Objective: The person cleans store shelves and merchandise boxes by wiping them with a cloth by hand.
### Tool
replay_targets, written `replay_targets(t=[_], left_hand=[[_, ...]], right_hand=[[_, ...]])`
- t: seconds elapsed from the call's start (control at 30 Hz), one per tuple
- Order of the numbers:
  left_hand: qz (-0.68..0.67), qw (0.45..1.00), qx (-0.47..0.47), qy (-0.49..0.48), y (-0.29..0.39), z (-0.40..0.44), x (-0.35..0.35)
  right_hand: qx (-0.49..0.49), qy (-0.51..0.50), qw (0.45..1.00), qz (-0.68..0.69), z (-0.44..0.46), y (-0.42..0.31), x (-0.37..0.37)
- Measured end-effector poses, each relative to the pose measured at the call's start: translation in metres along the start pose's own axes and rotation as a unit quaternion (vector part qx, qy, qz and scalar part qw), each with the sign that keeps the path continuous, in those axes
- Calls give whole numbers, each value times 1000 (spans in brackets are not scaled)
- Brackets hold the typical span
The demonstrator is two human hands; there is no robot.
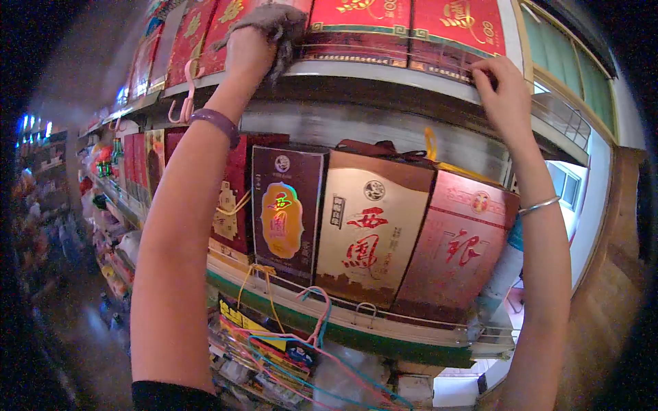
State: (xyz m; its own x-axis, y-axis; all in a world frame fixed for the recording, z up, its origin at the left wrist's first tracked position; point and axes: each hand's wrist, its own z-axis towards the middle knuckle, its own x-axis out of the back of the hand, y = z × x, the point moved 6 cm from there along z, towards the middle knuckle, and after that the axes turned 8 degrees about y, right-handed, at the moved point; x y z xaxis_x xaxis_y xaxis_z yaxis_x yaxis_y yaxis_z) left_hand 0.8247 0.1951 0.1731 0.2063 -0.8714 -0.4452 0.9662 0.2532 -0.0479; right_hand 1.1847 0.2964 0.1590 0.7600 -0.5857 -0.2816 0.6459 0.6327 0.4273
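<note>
My left hand (248,56), a purple bangle on its wrist, is closed on a crumpled grey cloth (284,27). It presses the cloth against the front of the red gift boxes (360,31) on the upper shelf. At the right end of that shelf, my right hand (506,85) has its fingers curled at the shelf edge (439,83), by the lower corner of a red box with gold characters (459,27). Its fingertips are partly hidden. A silver bangle circles the right wrist.
On the shelf below stand a dark purple box (284,212), a cream box (370,229) and a pink box (452,250). A pink hook (185,96) hangs from the upper shelf. Pink and blue hangers (319,335) dangle lower down. Cluttered shelves recede at left.
</note>
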Motion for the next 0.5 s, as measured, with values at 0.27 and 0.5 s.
replay_targets(t=[0.27,0.5], left_hand=[[10,999,-42,18,-51,-33,24],[-72,990,59,-110,-50,-29,-4]], right_hand=[[-1,2,1000,-16,-3,-3,3],[-22,-1,999,-26,-1,-6,4]])
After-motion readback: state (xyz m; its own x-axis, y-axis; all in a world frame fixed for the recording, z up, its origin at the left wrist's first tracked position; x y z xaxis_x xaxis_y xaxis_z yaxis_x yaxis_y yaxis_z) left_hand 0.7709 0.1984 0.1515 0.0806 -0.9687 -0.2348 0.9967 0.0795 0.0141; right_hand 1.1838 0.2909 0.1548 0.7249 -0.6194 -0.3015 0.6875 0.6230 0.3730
